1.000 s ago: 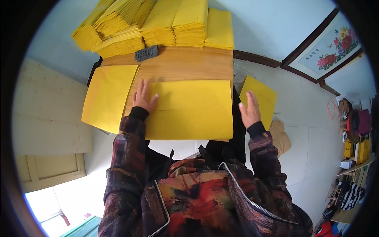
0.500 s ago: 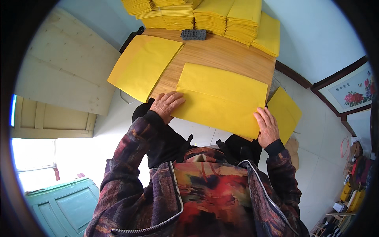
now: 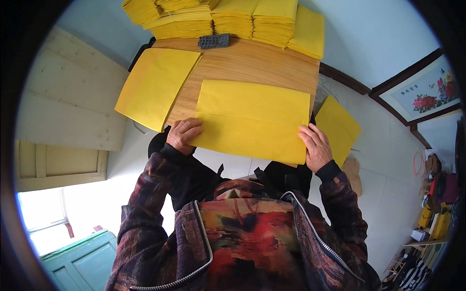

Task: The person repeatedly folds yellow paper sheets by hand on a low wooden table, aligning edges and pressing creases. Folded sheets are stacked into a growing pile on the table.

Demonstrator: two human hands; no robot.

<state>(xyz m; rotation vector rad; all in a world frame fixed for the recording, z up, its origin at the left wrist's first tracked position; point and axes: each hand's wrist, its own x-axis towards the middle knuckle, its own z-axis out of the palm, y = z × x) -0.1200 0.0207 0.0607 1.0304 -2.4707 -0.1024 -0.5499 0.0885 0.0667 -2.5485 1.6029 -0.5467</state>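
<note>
A yellow paper sheet (image 3: pixel 252 131) with a faint crease across it lies at the front of the wooden table, its near part jutting past the edge. My left hand (image 3: pixel 183 135) grips its left side near the lower corner, the fingers curled and the thumb out of sight. On the opposite side, my right hand (image 3: pixel 316 147) holds the right edge with its fingers on top; that thumb is hidden too. To the left, a yellow stack of sheets (image 3: pixel 158 87) rests partly over the table's edge. Another yellow sheet (image 3: pixel 337 128) is low at the right, beyond my right hand.
Several tall piles of folded yellow paper (image 3: pixel 233 22) line the back of the wooden table (image 3: pixel 252 60). In front of them sits a dark grey textured block (image 3: pixel 213 41). A framed flower picture (image 3: pixel 427 92) stands at the right, and cluttered shelves (image 3: pixel 427 242) are at lower right.
The whole view has shifted, so the table and piles appear further left. Both hands keep their hold on the sheet's two sides, with little movement relative to it.
</note>
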